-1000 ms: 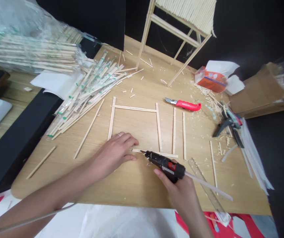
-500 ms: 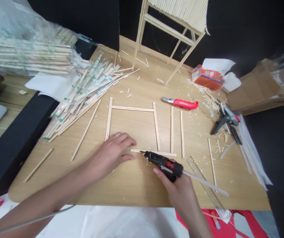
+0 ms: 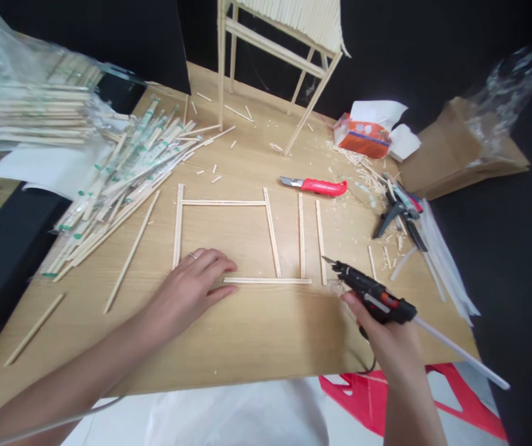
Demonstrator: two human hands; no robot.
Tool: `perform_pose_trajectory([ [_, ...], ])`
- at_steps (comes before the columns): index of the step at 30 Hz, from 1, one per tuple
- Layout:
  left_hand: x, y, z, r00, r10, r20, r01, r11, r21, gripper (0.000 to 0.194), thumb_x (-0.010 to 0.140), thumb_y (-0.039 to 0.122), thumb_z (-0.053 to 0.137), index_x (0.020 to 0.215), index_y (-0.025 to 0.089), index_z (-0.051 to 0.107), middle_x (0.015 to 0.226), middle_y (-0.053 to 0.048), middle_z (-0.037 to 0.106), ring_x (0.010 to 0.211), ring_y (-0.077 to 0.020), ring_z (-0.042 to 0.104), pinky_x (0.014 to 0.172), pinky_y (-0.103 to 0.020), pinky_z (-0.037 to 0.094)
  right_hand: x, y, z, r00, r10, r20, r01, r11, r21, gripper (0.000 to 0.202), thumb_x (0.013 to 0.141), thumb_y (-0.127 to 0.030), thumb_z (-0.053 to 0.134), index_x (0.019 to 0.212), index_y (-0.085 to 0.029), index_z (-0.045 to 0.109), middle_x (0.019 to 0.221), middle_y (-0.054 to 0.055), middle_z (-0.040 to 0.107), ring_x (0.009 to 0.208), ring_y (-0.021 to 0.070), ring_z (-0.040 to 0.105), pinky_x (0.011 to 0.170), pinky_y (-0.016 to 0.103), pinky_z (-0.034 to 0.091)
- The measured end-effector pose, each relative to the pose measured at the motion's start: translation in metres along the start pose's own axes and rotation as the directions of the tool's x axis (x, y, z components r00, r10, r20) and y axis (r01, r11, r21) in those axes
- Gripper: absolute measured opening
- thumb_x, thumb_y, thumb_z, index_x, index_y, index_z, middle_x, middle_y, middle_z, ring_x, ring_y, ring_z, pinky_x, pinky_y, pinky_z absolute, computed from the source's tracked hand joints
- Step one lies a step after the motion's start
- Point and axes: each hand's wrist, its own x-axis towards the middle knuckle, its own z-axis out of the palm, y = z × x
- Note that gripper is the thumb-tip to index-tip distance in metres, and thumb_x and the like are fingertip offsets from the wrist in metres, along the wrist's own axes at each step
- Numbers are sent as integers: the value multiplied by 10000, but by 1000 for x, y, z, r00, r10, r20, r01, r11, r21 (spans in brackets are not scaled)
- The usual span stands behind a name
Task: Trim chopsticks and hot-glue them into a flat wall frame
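I see the right hand (image 3: pixel 389 331) gripping a black glue gun (image 3: pixel 372 294), its tip close to a thin stick (image 3: pixel 320 235). The left hand (image 3: pixel 196 279) is down by the brown table (image 3: pixel 247 347), thumb and finger apart at one end of a long flat stick (image 3: pixel 268 280). Farther back I see a red knife (image 3: pixel 324 187), a messy stick pile (image 3: pixel 121 179), an orange tissue box (image 3: pixel 363 137) and a tall stick frame (image 3: pixel 275 48).
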Motion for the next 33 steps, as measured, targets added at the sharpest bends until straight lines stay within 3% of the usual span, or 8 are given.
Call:
perform_pose_trajectory([
  [3, 0, 4, 2, 1000, 8, -21, -7, 1000, 26, 208, 877, 360, 541, 1030, 219, 548, 1030, -47, 584, 1004, -208, 527, 852, -340, 407, 21, 27, -7, 994, 14, -104, -14, 1000, 4, 382, 663, -489, 689, 826, -144, 700, 702, 58, 679, 703, 247, 628, 635, 314, 478],
  [9, 3, 8, 9, 999, 36, -33, -33, 997, 66, 177, 882, 346, 529, 1021, 238, 548, 1032, -50, 572, 995, -207, 531, 845, -348, 403, 47, 66, -3, 990, 12, -138, -7, 999, 38, 449, 702, -512, 668, 908, -114, 698, 845, 105, 710, 806, 264, 637, 706, 341, 477],
  [16, 9, 11, 6, 997, 76, -23, -74, 994, 85, 178, 880, 318, 535, 1025, 222, 571, 1024, -46, 576, 990, -198, 527, 848, -334, 410, 54, 77, 4, 991, -72, -112, 77, 996, 43, 451, 692, -532, 661, 880, -123, 687, 823, 99, 700, 774, 256, 627, 687, 341, 474],
  [22, 20, 21, 6, 994, 92, 54, -97, 991, 94, 143, 880, 270, 524, 975, 198, 603, 988, -35, 598, 956, -178, 540, 844, -315, 413, 53, 85, -4, 997, -70, -18, 69, 995, -74, 474, 669, -565, 661, 868, -135, 680, 753, 77, 673, 707, 245, 603, 636, 332, 460],
  [29, 30, 23, 4, 979, 100, 175, -121, 986, 115, 141, 879, 245, 495, 941, 198, 612, 968, -37, 608, 917, -191, 549, 812, -330, 424, 37, 96, -23, 997, -78, -11, 71, 951, -301, 569, 647, -626, 654, 957, -150, 639, 781, 67, 611, 649, 221, 557, 603, 338, 442],
  [33, 34, 24, 6, 978, 114, 177, -145, 974, 171, 128, 871, 212, 491, 901, 191, 613, 952, -39, 610, 900, -197, 552, 801, -337, 425, 34, 98, -24, 995, -103, -10, 96, 956, -276, 551, 659, -631, 644, 940, -157, 641, 767, 52, 605, 664, 219, 556, 626, 341, 449],
])
